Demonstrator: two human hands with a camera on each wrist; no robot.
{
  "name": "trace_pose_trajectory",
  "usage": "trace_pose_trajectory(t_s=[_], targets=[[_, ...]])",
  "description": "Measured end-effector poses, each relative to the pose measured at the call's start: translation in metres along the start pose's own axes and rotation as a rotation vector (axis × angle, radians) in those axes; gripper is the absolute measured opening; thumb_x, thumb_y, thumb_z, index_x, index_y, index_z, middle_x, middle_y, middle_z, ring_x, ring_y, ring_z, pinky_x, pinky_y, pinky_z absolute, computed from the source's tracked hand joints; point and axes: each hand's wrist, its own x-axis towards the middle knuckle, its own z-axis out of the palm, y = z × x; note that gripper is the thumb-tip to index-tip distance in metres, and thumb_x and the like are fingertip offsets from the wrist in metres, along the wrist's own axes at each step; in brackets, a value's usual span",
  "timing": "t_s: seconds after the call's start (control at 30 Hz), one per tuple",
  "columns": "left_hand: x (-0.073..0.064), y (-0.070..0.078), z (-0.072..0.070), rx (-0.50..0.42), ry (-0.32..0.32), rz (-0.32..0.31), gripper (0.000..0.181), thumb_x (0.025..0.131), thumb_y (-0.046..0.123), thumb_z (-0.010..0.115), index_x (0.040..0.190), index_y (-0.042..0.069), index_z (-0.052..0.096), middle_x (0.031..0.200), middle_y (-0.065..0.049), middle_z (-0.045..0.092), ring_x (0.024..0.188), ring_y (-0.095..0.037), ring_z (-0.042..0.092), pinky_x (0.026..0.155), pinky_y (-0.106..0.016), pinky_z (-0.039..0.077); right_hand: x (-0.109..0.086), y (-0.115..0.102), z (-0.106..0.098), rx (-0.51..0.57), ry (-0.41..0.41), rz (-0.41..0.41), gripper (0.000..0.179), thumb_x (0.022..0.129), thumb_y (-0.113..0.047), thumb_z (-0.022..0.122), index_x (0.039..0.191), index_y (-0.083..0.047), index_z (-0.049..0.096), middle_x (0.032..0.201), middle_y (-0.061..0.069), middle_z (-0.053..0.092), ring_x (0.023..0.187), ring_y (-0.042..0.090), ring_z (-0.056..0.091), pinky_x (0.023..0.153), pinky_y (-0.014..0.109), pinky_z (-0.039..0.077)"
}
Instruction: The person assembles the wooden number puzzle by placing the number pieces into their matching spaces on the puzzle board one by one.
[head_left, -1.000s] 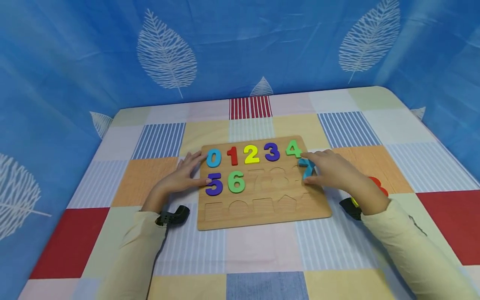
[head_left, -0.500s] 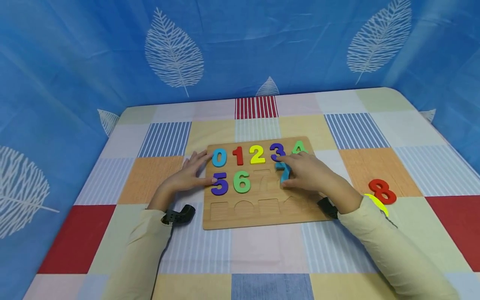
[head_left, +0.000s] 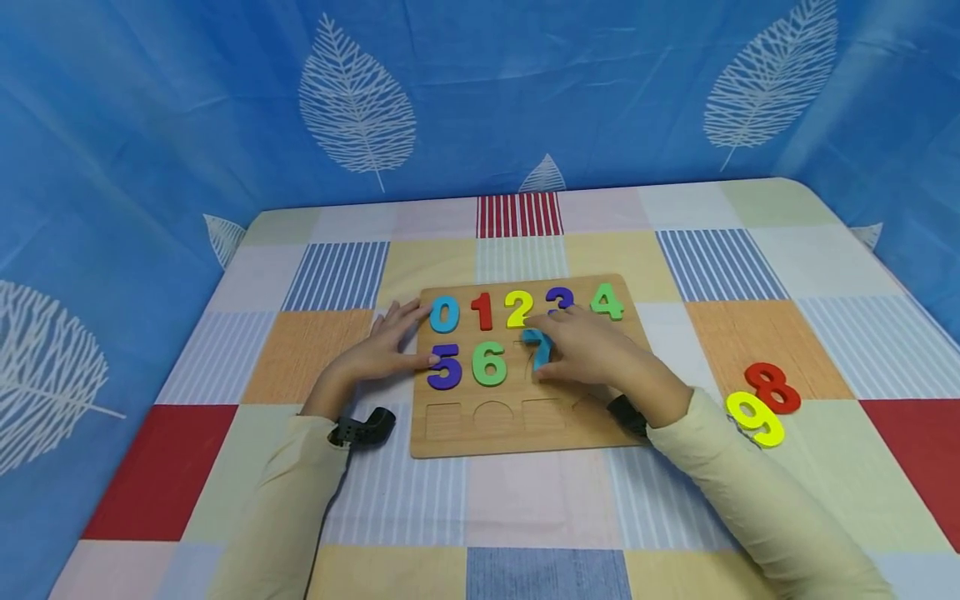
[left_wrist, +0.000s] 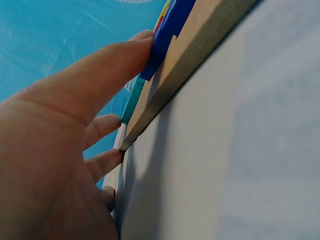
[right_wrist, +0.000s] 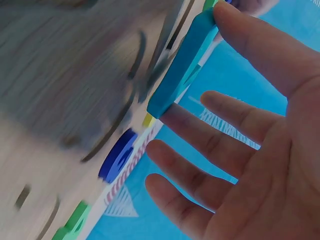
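A wooden number board [head_left: 465,443] lies in front of me, with the digits 0 to 6 seated in its upper rows. My right hand [head_left: 596,350] pinches a blue number 7 [head_left: 542,354] between thumb and fingers, tilted just over the slot right of the green 6 [head_left: 489,363]. In the right wrist view the blue 7 [right_wrist: 181,67] spans from thumb tip to a fingertip. My left hand [head_left: 380,354] rests at the board's left edge, its thumb on the purple 5 [head_left: 446,372] and its other fingers spread near the blue 0 [head_left: 445,314]. The right hand partly covers the purple 3 [head_left: 559,296].
A red 8 [head_left: 772,388] and a yellow 9 [head_left: 754,418] lie on the patchwork cloth [head_left: 540,500] to the right, close together, near the right sleeve. Bare recesses [head_left: 444,422] run along the board's bottom row. A blue leaf-print curtain [head_left: 480,100] stands behind.
My right hand has carried the blue 7 leftward across the board from its right edge to beside the 6. The 8 and 9 have come into full view. My left hand stays at the board's edge.
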Motion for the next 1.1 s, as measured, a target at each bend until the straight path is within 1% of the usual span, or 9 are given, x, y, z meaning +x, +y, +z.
trace_pose_trajectory(t_s=[0.1, 0.2, 0.47, 0.67, 0.93, 1.1], targets=[[-0.0002, 0.0008, -0.0004, 0.002, 0.004, -0.011, 0.085, 0.080, 0.044, 0.064, 0.147, 0.019, 0.017, 0.155, -0.009, 0.007, 0.141, -0.031, -0.013, 0.112, -0.051, -0.010, 0.0034, -0.0048, 0.0016, 0.004, 0.005, -0.007, 0.069, 0.075, -0.039, 0.072, 0.132, -0.010, 0.047, 0.123, 0.014, 0.057, 0.119, 0.034, 0.047, 0.097, 0.051, 0.040], [-0.0001, 0.0011, -0.0004, -0.003, 0.008, -0.015, 0.085, 0.080, 0.043, 0.064, 0.147, 0.020, 0.017, 0.154, -0.009, 0.007, 0.140, -0.032, -0.013, 0.112, -0.051, -0.011, 0.0045, -0.0077, 0.0030, 0.016, 0.006, -0.007, 0.068, 0.075, -0.039, 0.072, 0.132, -0.012, 0.048, 0.124, 0.014, 0.057, 0.119, 0.034, 0.047, 0.099, 0.052, 0.038], [0.0003, 0.0014, -0.0005, 0.001, 0.008, -0.014, 0.085, 0.080, 0.043, 0.064, 0.147, 0.020, 0.017, 0.155, -0.009, 0.007, 0.141, -0.032, -0.012, 0.112, -0.050, -0.010, 0.0041, -0.0100, 0.0060, 0.019, -0.028, 0.010, 0.070, 0.076, -0.039, 0.071, 0.136, -0.013, 0.044, 0.128, 0.015, 0.053, 0.122, 0.036, 0.043, 0.103, 0.053, 0.033], [0.0008, 0.0007, -0.0002, -0.001, 0.008, -0.015, 0.086, 0.080, 0.043, 0.064, 0.147, 0.020, 0.017, 0.155, -0.009, 0.006, 0.140, -0.031, -0.013, 0.112, -0.050, -0.010, 0.0043, -0.0100, 0.0081, 0.017, -0.031, 0.012, 0.072, 0.076, -0.040, 0.071, 0.137, -0.014, 0.043, 0.130, 0.015, 0.052, 0.126, 0.037, 0.039, 0.105, 0.054, 0.031], [0.0008, 0.0004, 0.0001, -0.001, 0.008, -0.013, 0.086, 0.080, 0.043, 0.065, 0.147, 0.019, 0.017, 0.154, -0.010, 0.007, 0.140, -0.032, -0.013, 0.112, -0.051, -0.011, 0.0021, -0.0091, 0.0080, 0.011, -0.012, -0.012, 0.071, 0.075, -0.037, 0.073, 0.135, -0.013, 0.044, 0.128, 0.015, 0.054, 0.124, 0.038, 0.041, 0.103, 0.055, 0.032], [0.0005, -0.0013, -0.0001, -0.002, 0.003, -0.013, 0.086, 0.080, 0.043, 0.064, 0.147, 0.020, 0.017, 0.155, -0.009, 0.006, 0.140, -0.032, -0.013, 0.112, -0.051, -0.010, 0.0011, -0.0064, 0.0079, 0.015, -0.020, -0.003, 0.070, 0.076, -0.035, 0.072, 0.135, -0.010, 0.044, 0.129, 0.017, 0.052, 0.126, 0.038, 0.041, 0.104, 0.054, 0.031]])
